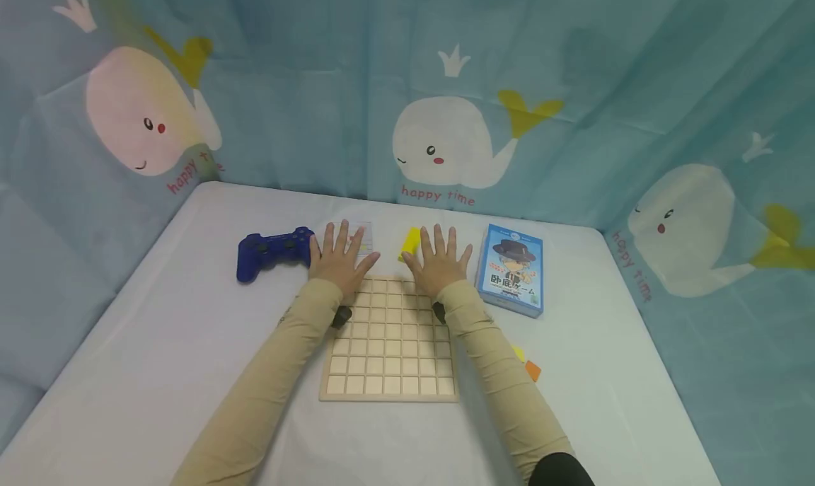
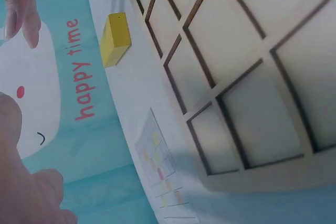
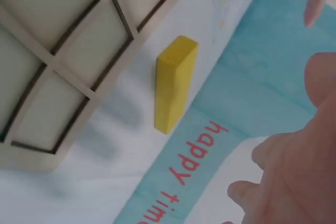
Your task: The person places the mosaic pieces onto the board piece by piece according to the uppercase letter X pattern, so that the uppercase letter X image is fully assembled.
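Note:
Both hands are spread over the far end of a wooden grid board [image 1: 384,366] and hold nothing. My left hand [image 1: 339,263], fingers straight and apart, overlaps the board's far left corner in the head view. Just left of it lies a blue game controller [image 1: 274,251], and a printed card [image 1: 366,237] with small coloured marks shows partly behind its fingers. My right hand [image 1: 441,263] has its fingers fanned out above the far right corner. A yellow block [image 3: 176,85] lies beyond the board, beside the right thumb in the head view.
A blue game box [image 1: 511,270] with a cartoon figure lies right of the right hand. Small orange [image 1: 533,371] and yellow [image 1: 518,353] pieces sit by the right forearm, partly hidden. Behind the white table [image 1: 191,316] hangs a teal curtain [image 1: 305,118] with whales.

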A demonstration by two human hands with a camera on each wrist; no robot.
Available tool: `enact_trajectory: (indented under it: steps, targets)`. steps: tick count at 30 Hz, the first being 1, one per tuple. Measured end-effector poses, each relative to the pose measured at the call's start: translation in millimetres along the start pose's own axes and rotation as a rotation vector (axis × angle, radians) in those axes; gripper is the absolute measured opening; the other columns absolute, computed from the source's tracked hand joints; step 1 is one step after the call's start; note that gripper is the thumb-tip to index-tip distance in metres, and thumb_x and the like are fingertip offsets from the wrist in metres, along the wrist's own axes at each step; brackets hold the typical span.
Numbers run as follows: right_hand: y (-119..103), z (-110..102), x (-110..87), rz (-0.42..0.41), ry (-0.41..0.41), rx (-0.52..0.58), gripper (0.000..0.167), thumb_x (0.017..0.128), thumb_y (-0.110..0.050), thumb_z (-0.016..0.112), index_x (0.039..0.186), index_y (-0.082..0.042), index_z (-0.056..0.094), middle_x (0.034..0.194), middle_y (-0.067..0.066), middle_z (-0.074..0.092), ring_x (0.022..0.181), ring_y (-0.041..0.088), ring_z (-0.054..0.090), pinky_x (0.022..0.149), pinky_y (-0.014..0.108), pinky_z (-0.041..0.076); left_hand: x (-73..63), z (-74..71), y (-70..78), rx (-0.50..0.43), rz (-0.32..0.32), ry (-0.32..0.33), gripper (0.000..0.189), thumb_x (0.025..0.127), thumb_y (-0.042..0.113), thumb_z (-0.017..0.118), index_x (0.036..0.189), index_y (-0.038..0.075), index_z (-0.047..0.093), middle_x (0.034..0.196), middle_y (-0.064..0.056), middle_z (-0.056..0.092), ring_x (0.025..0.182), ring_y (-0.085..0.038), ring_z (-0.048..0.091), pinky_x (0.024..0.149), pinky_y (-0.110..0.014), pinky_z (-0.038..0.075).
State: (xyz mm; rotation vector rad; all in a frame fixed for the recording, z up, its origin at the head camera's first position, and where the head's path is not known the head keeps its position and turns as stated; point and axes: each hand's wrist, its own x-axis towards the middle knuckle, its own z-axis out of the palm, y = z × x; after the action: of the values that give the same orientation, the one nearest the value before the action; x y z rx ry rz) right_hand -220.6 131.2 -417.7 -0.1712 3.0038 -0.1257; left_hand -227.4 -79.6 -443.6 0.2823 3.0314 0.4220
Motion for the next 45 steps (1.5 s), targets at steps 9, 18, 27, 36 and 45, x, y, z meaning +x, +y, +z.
enact_trajectory:
  steps: [9, 18, 27, 36, 45]
  targets:
    - [21, -2, -32.1, -0.028, 0.029, 0.059, 0.072, 0.098, -0.063, 0.016, 0.155, -0.023, -0.001, 0.162, 0.006, -0.007, 0.146, 0.033, -0.017, 0.111, 0.07, -0.004, -41.8, -1.7, -11.4, -0.035, 0.016, 0.049, 0.077, 0.097, 0.065, 0.02, 0.155, 0.017, 0.007, 0.161, -0.014, -0.005, 0.147, -0.038, -0.009, 0.114, -0.061, -0.011]
    - [89, 16, -153.4, 0.056, 0.146, 0.101, 0.071, 0.1, -0.054, 0.032, 0.155, -0.012, 0.015, 0.161, 0.015, 0.007, 0.146, 0.04, -0.003, 0.107, 0.073, 0.002, -132.6, 39.1, -43.1, -0.203, 0.07, 0.097, 0.073, 0.1, 0.051, 0.038, 0.154, 0.008, 0.015, 0.158, -0.024, 0.008, 0.143, -0.048, 0.006, 0.111, -0.069, 0.007]
    - [128, 50, -208.6, 0.187, 0.05, 0.196, 0.065, 0.098, -0.049, 0.045, 0.147, -0.008, 0.033, 0.151, 0.022, 0.029, 0.138, 0.046, 0.019, 0.097, 0.074, 0.024, -136.0, 54.4, -49.6, -0.255, 0.124, 0.027, 0.07, 0.097, 0.049, 0.047, 0.151, 0.01, 0.027, 0.157, -0.023, 0.015, 0.143, -0.048, 0.006, 0.111, -0.068, 0.004]
    - [153, 62, -189.4, 0.087, 0.177, 0.186, 0.045, 0.091, -0.014, 0.066, 0.131, 0.001, 0.052, 0.122, 0.021, 0.057, 0.113, 0.038, 0.053, 0.093, 0.055, 0.048, -137.3, 57.9, -69.1, -0.286, 0.233, 0.218, 0.059, 0.088, 0.039, 0.066, 0.139, 0.013, 0.05, 0.148, -0.021, 0.037, 0.138, -0.045, 0.027, 0.109, -0.067, 0.017]
    - [163, 58, -189.5, 0.121, 0.143, 0.212, 0.029, 0.084, -0.004, 0.072, 0.111, -0.002, 0.063, 0.106, 0.01, 0.061, 0.102, 0.028, 0.06, 0.091, 0.048, 0.052, -130.0, 61.8, -67.1, -0.348, 0.343, 0.176, 0.074, 0.079, 0.045, 0.074, 0.142, 0.019, 0.047, 0.148, -0.01, 0.042, 0.138, -0.035, 0.033, 0.112, -0.058, 0.015]
